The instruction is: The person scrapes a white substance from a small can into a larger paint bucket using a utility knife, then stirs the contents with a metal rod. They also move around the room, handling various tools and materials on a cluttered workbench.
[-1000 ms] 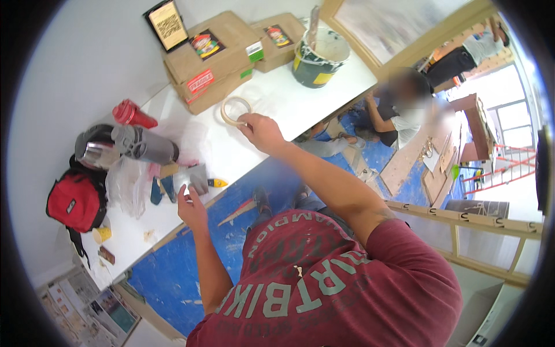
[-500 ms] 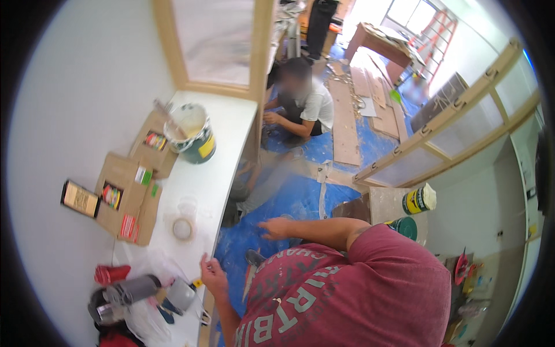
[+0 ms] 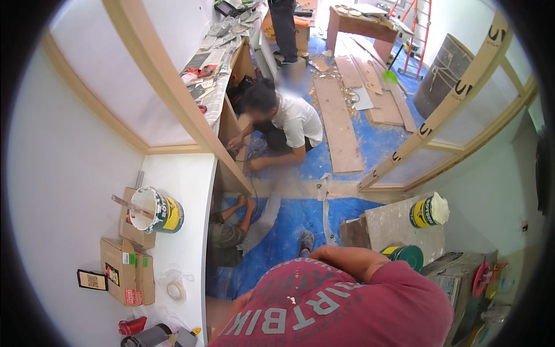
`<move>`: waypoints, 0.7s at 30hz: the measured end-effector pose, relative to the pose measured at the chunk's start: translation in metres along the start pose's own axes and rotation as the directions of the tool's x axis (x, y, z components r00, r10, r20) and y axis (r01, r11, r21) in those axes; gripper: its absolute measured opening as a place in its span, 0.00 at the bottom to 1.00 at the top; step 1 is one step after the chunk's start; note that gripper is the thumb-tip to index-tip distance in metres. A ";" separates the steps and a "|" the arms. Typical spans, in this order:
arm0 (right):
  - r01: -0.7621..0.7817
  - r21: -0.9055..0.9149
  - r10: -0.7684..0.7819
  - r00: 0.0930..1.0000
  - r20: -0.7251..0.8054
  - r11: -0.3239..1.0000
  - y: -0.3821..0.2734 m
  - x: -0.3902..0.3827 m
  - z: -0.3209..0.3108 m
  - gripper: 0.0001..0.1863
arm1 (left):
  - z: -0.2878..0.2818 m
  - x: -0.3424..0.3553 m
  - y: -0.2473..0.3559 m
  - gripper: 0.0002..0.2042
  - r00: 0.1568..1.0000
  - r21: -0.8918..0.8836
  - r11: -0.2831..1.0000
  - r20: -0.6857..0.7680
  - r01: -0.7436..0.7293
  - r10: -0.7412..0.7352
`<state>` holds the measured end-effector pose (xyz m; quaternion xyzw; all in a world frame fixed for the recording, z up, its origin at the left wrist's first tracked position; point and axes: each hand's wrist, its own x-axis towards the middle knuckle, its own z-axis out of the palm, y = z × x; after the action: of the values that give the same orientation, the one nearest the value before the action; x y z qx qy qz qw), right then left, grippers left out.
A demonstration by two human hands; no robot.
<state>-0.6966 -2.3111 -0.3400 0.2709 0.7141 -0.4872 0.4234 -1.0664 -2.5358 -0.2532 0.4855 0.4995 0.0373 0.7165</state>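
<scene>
Beside the edge of the white counter (image 3: 193, 185), a blurred skin-toned patch of my left arm (image 3: 218, 312) shows; its fingers cannot be made out. My right arm (image 3: 350, 255) bends at the elbow, and its hand is hidden behind my red shirt (image 3: 341, 301). Nearest the left arm, a roll of tape (image 3: 176, 291) lies on the counter. Farther along stands a bucket (image 3: 170, 214) of pale paste with a stick in it, next to cardboard boxes (image 3: 118, 269). A grey flask (image 3: 147, 336) and a red pouch (image 3: 133, 325) lie at the near end.
A person in a white shirt (image 3: 298, 118) crouches ahead, hands at a cord. Another person (image 3: 225, 237) sits low against the counter. Wooden frames (image 3: 191, 115) rise on both sides. Boards (image 3: 338, 124) lie on blue sheeting (image 3: 289, 222). Two tubs (image 3: 425, 211) stand at right.
Both my hands, visible before, have dropped out of sight behind my body. My view has tilted up and leftward things sit lower. More of the person by the counter shows.
</scene>
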 end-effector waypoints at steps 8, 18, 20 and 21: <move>0.102 0.126 -0.087 0.989 -0.119 0.987 0.066 -0.068 -0.037 0.27 | -0.054 0.090 0.169 0.36 0.820 0.072 0.885 -0.415 0.461 -0.393; 0.174 0.136 -0.080 0.851 -0.520 0.975 0.211 -0.021 -0.089 0.20 | -0.151 0.239 0.267 0.44 0.873 -0.172 0.905 -0.243 0.390 -0.423; 0.137 0.139 -0.049 0.863 -0.502 0.981 0.214 -0.050 -0.131 0.20 | -0.174 0.273 0.262 0.44 0.857 -0.206 0.898 -0.278 0.388 -0.434; 0.107 0.146 -0.022 0.872 -0.489 0.983 0.218 -0.068 -0.148 0.20 | -0.184 0.290 0.264 0.43 0.849 -0.230 0.889 -0.280 0.395 -0.449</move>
<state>-0.5388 -2.0894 -0.3579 0.3951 0.7624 -0.4761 0.1896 -0.9462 -2.1192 -0.2623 0.2899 0.7005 -0.0010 0.6521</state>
